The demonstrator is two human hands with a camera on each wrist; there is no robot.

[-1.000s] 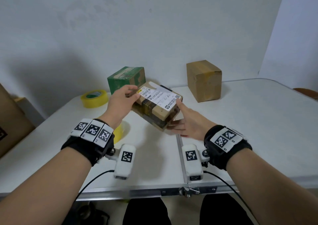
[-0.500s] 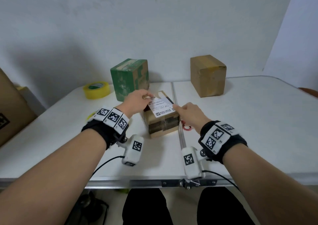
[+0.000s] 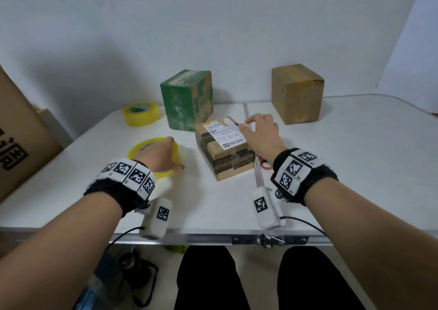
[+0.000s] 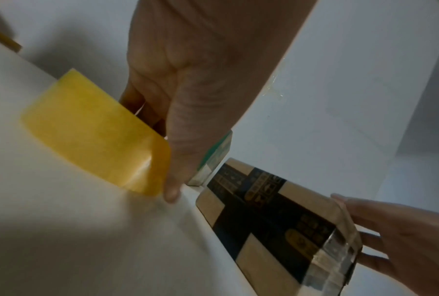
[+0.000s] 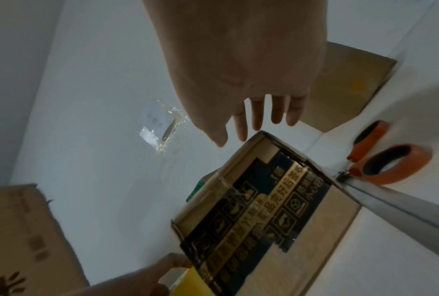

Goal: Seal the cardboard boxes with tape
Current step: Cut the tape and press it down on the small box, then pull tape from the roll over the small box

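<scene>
Fingers of the left hand (image 3: 158,154) curl over the near roll of yellow tape (image 4: 94,130) lying flat on the white folding table (image 3: 355,167), thumb against its outer wall, so the roll is gripped but not yet clear of the surface. The right hand (image 3: 262,132) is spread and loose, fingers straight, hovering at the far right corner of the small labelled cardboard box (image 3: 225,148); whether the tips actually touch it I can't tell.

That box stands at the middle of the table, already banded with dark printed tape, a shipping label on top. Orange-handled scissors (image 5: 388,158) lie just beside it on the right.

This looks like the fetch-the-tape step. Next, I'd judge, the roll has to come across to the box, a free end be found and peeled, while the right hand steadies the box.
</scene>
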